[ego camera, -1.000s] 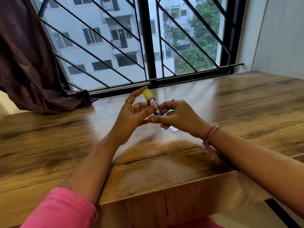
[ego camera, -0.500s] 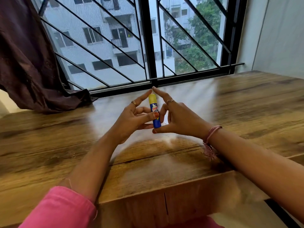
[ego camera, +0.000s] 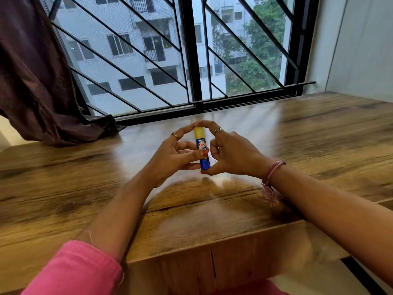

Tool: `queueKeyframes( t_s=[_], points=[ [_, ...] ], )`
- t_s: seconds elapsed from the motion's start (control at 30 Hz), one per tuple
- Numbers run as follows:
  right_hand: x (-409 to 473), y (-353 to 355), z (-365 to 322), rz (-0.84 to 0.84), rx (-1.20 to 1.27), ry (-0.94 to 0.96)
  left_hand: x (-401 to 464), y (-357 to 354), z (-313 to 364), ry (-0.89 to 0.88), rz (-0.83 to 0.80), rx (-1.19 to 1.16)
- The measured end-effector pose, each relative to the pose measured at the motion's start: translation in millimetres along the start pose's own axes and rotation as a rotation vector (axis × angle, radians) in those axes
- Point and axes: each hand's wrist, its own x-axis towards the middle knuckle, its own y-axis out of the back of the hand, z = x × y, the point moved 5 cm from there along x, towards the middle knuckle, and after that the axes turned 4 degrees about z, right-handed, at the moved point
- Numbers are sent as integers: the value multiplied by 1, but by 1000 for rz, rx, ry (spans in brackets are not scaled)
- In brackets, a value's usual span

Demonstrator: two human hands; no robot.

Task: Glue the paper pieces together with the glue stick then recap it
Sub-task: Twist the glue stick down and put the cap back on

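Wooden table (ego camera: 319, 133), curtain (ego camera: 63, 128) upon it

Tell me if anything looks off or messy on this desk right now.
Nothing stands out. The glue stick is upright, yellow cap on, held between the left hand and right hand above the wooden table. No spills or damage show, and no paper pieces are visible.

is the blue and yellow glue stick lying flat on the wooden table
No, the blue and yellow glue stick stands upright, held between the left hand and right hand.
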Motion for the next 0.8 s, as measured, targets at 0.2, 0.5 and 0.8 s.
queueKeyframes(
  t_s=[0.2, 0.5, 0.8],
  points=[
    [2, 0, 4, -31, 118, 26, 1, 3, -3, 37, 81, -29],
    [2, 3, 17, -140, 93, -34, 2, 14, -2, -10, 209, -1],
    [4, 40, 35, 165, -122, -258, 8, 27, -17, -6, 325, 248]
  ],
)
